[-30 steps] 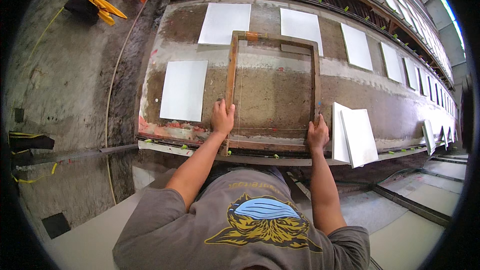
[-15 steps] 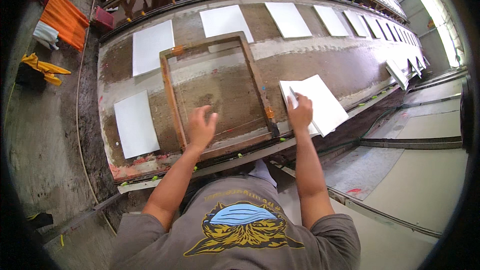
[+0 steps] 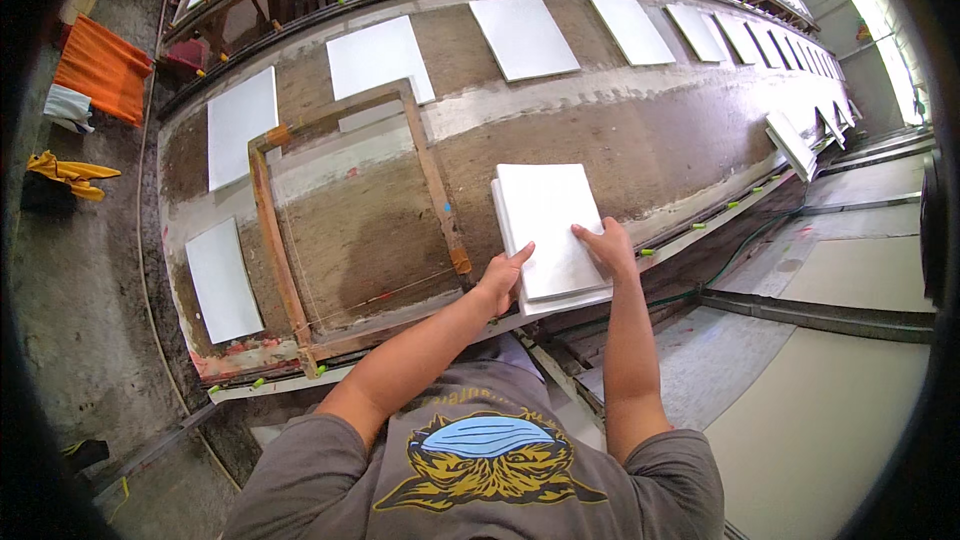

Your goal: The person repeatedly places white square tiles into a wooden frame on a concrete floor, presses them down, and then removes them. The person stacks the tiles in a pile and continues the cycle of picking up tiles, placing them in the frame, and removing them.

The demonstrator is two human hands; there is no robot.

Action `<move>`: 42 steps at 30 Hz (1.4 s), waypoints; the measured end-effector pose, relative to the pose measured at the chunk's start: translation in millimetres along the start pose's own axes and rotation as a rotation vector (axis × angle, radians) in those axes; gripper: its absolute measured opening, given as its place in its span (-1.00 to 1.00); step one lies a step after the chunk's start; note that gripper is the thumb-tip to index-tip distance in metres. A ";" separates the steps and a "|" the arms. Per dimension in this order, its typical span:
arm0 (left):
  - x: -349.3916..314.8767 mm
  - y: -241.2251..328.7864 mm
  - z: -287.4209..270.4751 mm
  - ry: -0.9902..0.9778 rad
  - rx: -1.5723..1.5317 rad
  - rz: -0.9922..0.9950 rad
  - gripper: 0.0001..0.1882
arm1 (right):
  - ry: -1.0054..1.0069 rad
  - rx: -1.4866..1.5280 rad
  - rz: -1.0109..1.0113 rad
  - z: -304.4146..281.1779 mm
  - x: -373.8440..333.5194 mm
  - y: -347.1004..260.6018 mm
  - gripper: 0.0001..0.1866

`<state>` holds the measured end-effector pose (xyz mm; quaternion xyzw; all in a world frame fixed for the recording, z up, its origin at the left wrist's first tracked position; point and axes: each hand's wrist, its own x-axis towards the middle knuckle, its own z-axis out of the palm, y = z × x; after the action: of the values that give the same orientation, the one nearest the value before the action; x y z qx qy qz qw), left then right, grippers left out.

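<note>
At the near edge of the long table, a stack of white rectangular sheets lies between my hands, its lower pieces showing at the left and near edges. My left hand grips the stack's left side, thumb along the edge and fingers partly hidden below. On the other side, my right hand holds the right edge with its thumb on the top sheet. Left of the stack is an open wooden frame; the tabletop shows through it. Its far bar overlaps one white sheet on the table.
Single white sheets, one of them left of the frame, lie spaced along the stained table. Green clips line its edges. Tilted white panels stand at the near edge farther right. Orange cloth hangs at far left.
My left hand has moved right from over the frame to the stack. The top of the stack, askew before, now lies nearly square. The view has shifted, moving the table leftward in the picture.
</note>
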<state>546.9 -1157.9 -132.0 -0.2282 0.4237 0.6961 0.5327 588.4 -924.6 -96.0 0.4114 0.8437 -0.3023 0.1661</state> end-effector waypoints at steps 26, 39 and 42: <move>18.1 113.3 -24.3 0.246 0.117 0.451 -0.55 | 0.474 0.949 -0.444 -26.3 294.1 -206.5 -0.55; 0.1 112.5 -32.0 0.261 0.007 0.515 -0.62 | 0.738 0.349 -0.103 -16.0 339.3 -268.3 -0.51; 1.5 112.2 -33.5 0.240 0.050 0.547 -0.63 | 0.584 0.795 -0.229 -31.6 341.8 -259.4 -0.54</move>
<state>437.1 -1193.2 -112.2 -0.1730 0.5463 0.7713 0.2770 174.1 -825.4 -155.9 0.4150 0.7142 -0.4888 -0.2806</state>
